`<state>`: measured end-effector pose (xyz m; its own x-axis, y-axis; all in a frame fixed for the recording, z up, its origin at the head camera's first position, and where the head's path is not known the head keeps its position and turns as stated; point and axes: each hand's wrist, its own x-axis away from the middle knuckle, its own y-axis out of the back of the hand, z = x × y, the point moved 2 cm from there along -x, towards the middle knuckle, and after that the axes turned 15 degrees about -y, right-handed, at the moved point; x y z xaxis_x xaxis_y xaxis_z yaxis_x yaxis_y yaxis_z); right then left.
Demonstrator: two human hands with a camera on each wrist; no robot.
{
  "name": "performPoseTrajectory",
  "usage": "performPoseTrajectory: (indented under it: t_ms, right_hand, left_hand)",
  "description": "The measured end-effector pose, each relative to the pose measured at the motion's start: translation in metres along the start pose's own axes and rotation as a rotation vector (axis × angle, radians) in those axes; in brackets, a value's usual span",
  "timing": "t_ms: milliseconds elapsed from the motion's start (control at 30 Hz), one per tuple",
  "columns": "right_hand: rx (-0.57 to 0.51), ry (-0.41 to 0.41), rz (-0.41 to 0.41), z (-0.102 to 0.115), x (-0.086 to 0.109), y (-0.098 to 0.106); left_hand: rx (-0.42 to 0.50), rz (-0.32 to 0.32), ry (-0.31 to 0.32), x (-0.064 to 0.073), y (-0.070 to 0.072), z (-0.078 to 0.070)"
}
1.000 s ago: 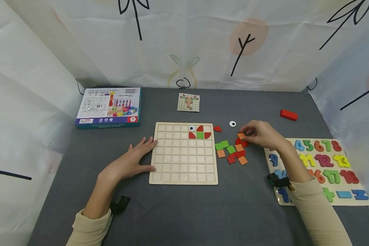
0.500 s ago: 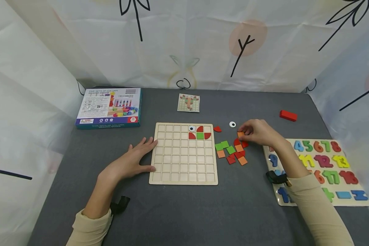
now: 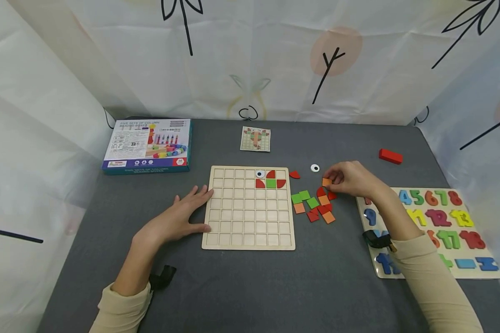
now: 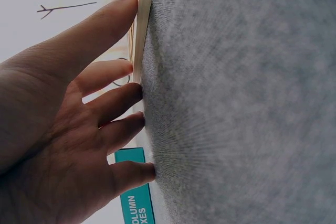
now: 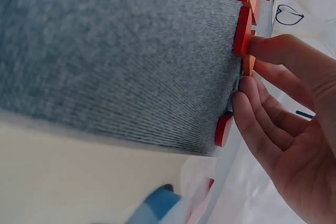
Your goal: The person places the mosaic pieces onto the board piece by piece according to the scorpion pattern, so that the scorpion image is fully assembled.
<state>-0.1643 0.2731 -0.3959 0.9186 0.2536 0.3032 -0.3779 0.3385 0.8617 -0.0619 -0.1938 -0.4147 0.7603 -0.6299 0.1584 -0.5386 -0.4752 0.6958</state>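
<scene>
In the head view a wooden grid board (image 3: 250, 215) lies mid-table, with an eye tile (image 3: 260, 174), red quarter-round tiles (image 3: 281, 184) and a green square tile (image 3: 271, 183) set in its upper right cells. My left hand (image 3: 177, 215) rests spread at the board's left edge, thumb and fingertips touching it. To the right of the board, my right hand (image 3: 352, 179) pinches an orange square tile (image 3: 327, 182) at the top of a loose pile. The right wrist view has that orange tile (image 5: 249, 66) between thumb and fingers, close behind a red tile (image 5: 242, 31).
Green tiles (image 3: 304, 195), orange and red ones lie loose beside the board. Another eye tile (image 3: 315, 168) sits behind them. A pattern card (image 3: 256, 138), a boxed set (image 3: 146, 145) and a red block (image 3: 390, 156) stand farther back. A number puzzle board (image 3: 433, 236) lies under the right forearm.
My right hand has shifted very slightly away from me, and the orange tile with it. The left hand stays in place on the board.
</scene>
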Motion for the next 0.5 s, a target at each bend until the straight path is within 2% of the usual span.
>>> performPoseTrajectory:
  t_ms: [233,500]
  right_hand:
    - [-0.047,0.036,-0.064,0.005,0.001,-0.002]
    - [-0.171,0.148,-0.102,0.035,0.003,-0.008]
  left_hand:
    - [-0.006,0.003,0.004,0.000,0.000,0.001]
    - [0.004,0.002,0.004,0.000,0.000,0.000]
